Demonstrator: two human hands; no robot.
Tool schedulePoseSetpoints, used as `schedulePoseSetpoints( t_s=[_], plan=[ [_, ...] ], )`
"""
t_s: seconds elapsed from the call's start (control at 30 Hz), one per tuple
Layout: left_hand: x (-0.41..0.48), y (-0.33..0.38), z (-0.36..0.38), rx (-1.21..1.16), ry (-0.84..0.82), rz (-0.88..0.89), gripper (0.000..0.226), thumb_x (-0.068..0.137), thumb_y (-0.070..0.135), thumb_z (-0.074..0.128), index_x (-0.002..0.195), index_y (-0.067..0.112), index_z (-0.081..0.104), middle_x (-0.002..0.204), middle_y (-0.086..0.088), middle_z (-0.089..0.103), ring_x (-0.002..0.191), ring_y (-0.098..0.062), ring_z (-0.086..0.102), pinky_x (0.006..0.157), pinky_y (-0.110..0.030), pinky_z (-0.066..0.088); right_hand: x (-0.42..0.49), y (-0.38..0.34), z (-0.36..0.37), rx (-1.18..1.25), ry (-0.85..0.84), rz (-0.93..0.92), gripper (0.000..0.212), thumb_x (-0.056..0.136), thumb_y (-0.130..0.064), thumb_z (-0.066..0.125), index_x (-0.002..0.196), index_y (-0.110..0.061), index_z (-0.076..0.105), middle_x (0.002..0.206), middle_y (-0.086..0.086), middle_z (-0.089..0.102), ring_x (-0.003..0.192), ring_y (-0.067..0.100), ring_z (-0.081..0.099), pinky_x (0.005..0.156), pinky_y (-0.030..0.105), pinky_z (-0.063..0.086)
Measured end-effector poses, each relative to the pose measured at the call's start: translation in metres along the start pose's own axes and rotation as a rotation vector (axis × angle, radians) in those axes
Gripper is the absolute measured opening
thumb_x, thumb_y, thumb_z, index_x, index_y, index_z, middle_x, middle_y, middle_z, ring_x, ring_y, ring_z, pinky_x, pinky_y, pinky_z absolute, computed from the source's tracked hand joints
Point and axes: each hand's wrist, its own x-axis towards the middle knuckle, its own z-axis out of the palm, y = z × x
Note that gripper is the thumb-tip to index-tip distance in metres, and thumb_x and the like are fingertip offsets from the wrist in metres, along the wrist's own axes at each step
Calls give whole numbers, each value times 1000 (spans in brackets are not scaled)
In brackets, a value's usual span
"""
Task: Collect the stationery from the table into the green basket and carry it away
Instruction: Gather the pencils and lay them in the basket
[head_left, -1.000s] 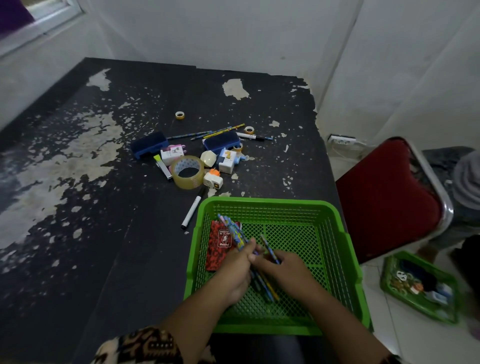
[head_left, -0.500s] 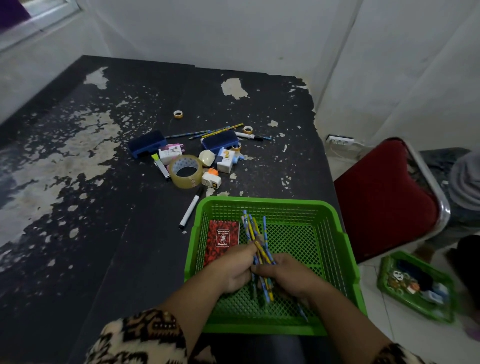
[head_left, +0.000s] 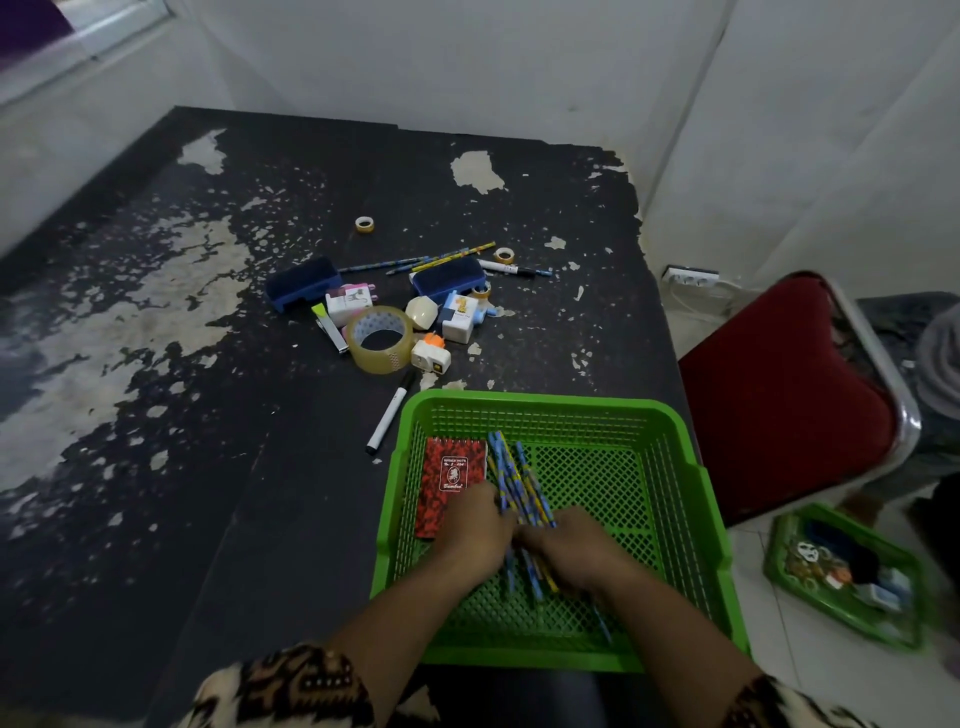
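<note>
— Green basket (head_left: 545, 402) at the table's (head_left: 208, 467) near edge: why both hands inside?
— The left hand (head_left: 475, 535) and right hand (head_left: 566, 545), side by side, grip the pencils (head_left: 519, 478), probably squaring them beside the notebook (head_left: 449, 478). The tape roll (head_left: 379, 338) lies outside.

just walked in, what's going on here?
A person is clearing stationery into the green basket. The left hand and the right hand together grip a bundle of pencils low inside the basket, beside a red notebook already lying in it. On the black table beyond the basket, a clear tape roll, blue board erasers, a white marker and other small items are not yet collected.
</note>
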Motion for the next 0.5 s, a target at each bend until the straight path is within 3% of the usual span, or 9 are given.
schedulePoseSetpoints(
  t_s=[0.13,0.27,0.33,0.4,0.43,0.5],
  plan=[
    [-4,-1,-1,-24,63,62,10,95,10,59,104,6,61,92,-9,67,82,-25,65,70,-35,52,1,1,6,-120,98,11,41,84,-42,66,73,-4,71,67,15,68,60,27,64,55,32,47],
    [-9,-4,-3,126,34,197,12,92,4,55,100,7,64,95,-9,65,84,-22,59,70,-30,44,0,-3,5,-134,30,91,49,93,-42,55,77,3,67,58,16,66,41,24,62,43,28,51],
    [-10,-7,-3,160,-3,265,17,91,4,54,103,9,65,99,-9,65,88,-22,59,73,-27,41,5,-4,2,-153,40,104,48,95,-38,52,81,6,64,68,22,70,49,30,68,48,34,57],
    [-9,-11,1,214,-35,311,22,92,7,54,111,11,64,110,-8,61,100,-23,58,86,-31,47,11,-6,-4,-127,103,98,45,96,-33,49,80,7,64,71,24,71,59,38,70,56,44,60],
    [-8,-12,2,262,-36,328,24,93,7,53,115,11,62,114,-7,57,104,-23,57,90,-35,48,14,-7,-7,-92,138,108,44,98,-30,47,79,6,63,68,22,69,56,37,70,55,43,60],
    [-9,-9,2,385,-24,385,31,94,11,53,126,11,56,126,-5,51,114,-23,52,96,-36,46,18,-9,-14,-100,227,112,39,100,-28,45,80,2,61,64,15,63,47,29,65,44,28,53]
  ],
)
